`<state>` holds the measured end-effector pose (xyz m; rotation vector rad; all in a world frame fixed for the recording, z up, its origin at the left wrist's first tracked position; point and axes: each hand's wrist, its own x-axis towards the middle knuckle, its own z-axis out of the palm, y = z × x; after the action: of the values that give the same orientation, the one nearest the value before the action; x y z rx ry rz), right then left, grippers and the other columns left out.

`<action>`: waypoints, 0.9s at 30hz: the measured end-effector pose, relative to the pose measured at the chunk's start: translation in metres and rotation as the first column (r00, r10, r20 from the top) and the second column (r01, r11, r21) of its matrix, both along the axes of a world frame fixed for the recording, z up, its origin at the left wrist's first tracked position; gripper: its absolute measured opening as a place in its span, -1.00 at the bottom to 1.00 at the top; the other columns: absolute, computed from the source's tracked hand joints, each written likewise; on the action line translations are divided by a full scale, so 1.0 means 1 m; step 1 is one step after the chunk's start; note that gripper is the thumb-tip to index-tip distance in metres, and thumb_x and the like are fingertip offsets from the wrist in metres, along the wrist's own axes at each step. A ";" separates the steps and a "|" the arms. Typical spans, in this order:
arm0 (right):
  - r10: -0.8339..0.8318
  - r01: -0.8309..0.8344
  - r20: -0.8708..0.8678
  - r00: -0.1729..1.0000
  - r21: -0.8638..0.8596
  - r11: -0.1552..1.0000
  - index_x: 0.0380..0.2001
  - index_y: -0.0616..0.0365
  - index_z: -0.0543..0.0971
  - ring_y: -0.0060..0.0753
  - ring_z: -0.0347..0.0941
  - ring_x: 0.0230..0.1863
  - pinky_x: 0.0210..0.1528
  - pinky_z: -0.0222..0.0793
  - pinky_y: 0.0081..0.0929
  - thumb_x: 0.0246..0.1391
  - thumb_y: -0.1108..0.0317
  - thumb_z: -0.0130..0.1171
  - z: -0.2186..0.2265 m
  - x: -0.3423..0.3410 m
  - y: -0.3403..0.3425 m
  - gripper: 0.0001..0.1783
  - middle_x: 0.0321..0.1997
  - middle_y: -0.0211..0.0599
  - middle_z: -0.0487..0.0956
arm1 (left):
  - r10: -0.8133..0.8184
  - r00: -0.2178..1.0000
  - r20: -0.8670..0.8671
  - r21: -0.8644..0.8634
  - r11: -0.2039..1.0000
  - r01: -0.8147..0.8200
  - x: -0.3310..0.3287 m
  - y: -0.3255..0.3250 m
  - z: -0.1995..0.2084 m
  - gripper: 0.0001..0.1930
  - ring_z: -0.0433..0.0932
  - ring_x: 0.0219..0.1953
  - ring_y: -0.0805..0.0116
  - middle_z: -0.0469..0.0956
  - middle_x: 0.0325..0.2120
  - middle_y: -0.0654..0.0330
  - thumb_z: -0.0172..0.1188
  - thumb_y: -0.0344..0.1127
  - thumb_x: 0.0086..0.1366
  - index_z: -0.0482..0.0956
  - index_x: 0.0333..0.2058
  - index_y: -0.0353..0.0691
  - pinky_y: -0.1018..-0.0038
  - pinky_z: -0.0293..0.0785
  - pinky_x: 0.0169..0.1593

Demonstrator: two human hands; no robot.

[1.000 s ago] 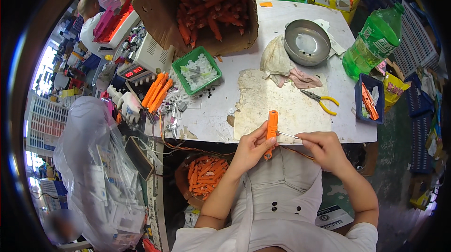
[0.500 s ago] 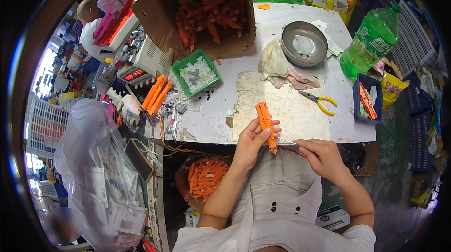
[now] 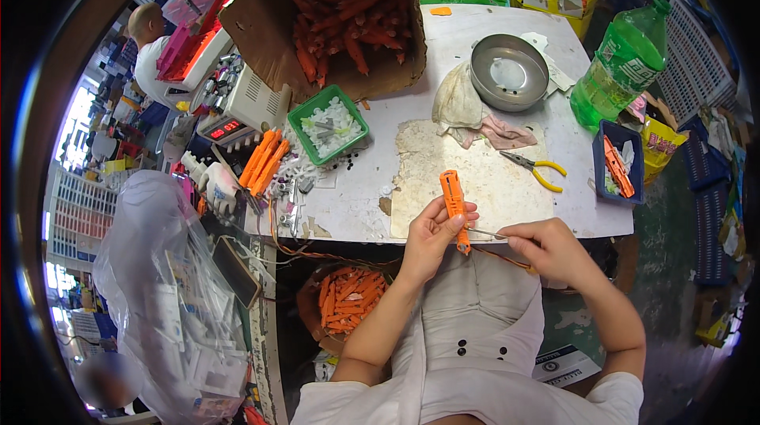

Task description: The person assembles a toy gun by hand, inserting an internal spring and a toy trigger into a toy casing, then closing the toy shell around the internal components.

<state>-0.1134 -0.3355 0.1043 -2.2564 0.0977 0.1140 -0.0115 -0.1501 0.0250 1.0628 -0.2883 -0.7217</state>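
Observation:
My left hand [image 3: 431, 239] is closed around a long orange plastic housing [image 3: 453, 197], held upright at the table's near edge, thumb pressed on its front. A slot runs down its face, and its lower end juts out below my fingers. My right hand [image 3: 552, 251] grips a thin metal tool [image 3: 489, 233] like a slender rod; the grip end is hidden in my fingers. Its tip reaches the right side of the housing beside my left fingers; whether it is inserted I cannot tell. Beyond my hands lie pliers with yellow handles [image 3: 546, 175].
A cardboard box [image 3: 261, 37] of orange parts lies tipped at the back left, near a green basket [image 3: 301, 136] of white pieces. A metal bowl [image 3: 534, 80], rag [image 3: 455, 104], green bottle [image 3: 606, 80] and blue bin [image 3: 633, 195] stand farther right. Orange housings [image 3: 265, 162] lie left.
Both hands have moved slightly right with the orange housing and the metal tool. My right hand has turned and risen a little, so the tool lies more level.

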 end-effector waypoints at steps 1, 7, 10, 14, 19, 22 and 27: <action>0.011 0.002 -0.186 0.982 0.074 0.997 -0.23 0.14 0.63 -0.18 0.54 -0.46 -0.40 0.42 -0.45 0.06 0.36 0.11 0.004 0.005 -0.004 -0.78 -0.43 -0.10 0.60 | -0.001 1.000 0.001 0.001 1.000 0.001 -0.001 -0.001 0.000 -0.59 0.52 -0.06 0.30 0.50 -0.09 0.00 0.07 -0.39 0.32 0.27 0.08 -0.42 0.43 0.46 0.04; 0.306 -0.158 0.200 0.931 -0.535 0.830 -0.19 0.09 0.56 -0.31 0.50 -0.56 -0.53 0.38 -0.40 -0.04 0.42 0.09 -0.001 -0.007 0.011 -0.72 -0.55 -0.26 0.52 | 0.048 0.997 -0.067 0.035 0.998 -0.046 -0.008 -0.004 -0.002 -0.61 0.55 -0.11 0.32 0.50 -0.09 0.00 0.06 -0.39 0.33 0.27 0.07 -0.43 0.46 0.48 -0.01; 0.360 -0.138 0.199 0.911 -0.677 0.723 -0.15 0.06 0.53 -0.31 0.49 -0.57 -0.56 0.36 -0.42 -0.05 0.43 0.10 -0.001 -0.011 0.017 -0.69 -0.55 -0.26 0.50 | 0.098 0.993 -0.066 0.031 0.995 -0.096 -0.003 -0.004 0.000 -0.60 0.55 -0.10 0.31 0.50 -0.09 0.00 0.07 -0.38 0.32 0.27 0.07 -0.43 0.46 0.49 -0.02; 0.143 -0.065 0.180 0.973 -0.381 0.922 -0.17 0.06 0.55 -0.23 0.50 -0.53 -0.52 0.38 -0.39 0.01 0.42 0.10 0.003 -0.012 0.013 -0.74 -0.52 -0.24 0.54 | 0.127 0.991 -0.031 -0.071 0.989 -0.129 0.003 -0.004 -0.003 -0.59 0.56 -0.10 0.28 0.50 -0.10 -0.02 0.08 -0.37 0.31 0.28 0.08 -0.41 0.39 0.51 0.00; 0.082 -0.040 0.183 0.980 -0.225 0.973 -0.22 0.12 0.60 -0.16 0.52 -0.49 -0.44 0.42 -0.38 0.07 0.40 0.08 -0.006 -0.013 0.010 -0.79 -0.46 -0.17 0.59 | 0.095 0.995 -0.030 -0.139 0.985 -0.099 0.003 -0.004 0.000 -0.62 0.54 -0.08 0.25 0.48 -0.08 -0.03 0.05 -0.38 0.32 0.27 0.07 -0.41 0.37 0.49 0.04; 0.094 -0.072 0.122 0.988 -0.174 0.982 -0.22 0.12 0.61 -0.13 0.54 -0.43 -0.40 0.44 -0.34 0.08 0.37 0.07 -0.007 -0.009 0.006 -0.79 -0.43 -0.16 0.61 | 0.077 0.997 -0.009 -0.141 0.987 -0.077 0.001 -0.003 -0.003 -0.62 0.54 -0.07 0.24 0.49 -0.10 -0.02 0.04 -0.38 0.33 0.27 0.07 -0.41 0.35 0.47 0.05; 0.095 -0.041 -0.245 0.965 0.220 0.975 -0.22 0.10 0.60 -0.10 0.55 -0.38 -0.36 0.44 -0.29 0.09 0.34 0.05 -0.007 0.001 -0.015 -0.77 -0.40 -0.17 0.63 | 0.114 0.992 0.061 -0.100 0.989 -0.108 -0.012 -0.012 -0.007 -0.61 0.56 -0.10 0.21 0.50 -0.13 0.00 0.06 -0.37 0.31 0.27 0.07 -0.40 0.33 0.49 0.03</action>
<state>-0.1122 -0.3500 0.0976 -2.0215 0.1372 0.4318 -0.0235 -0.1617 0.0181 1.0043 -0.3159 -0.5677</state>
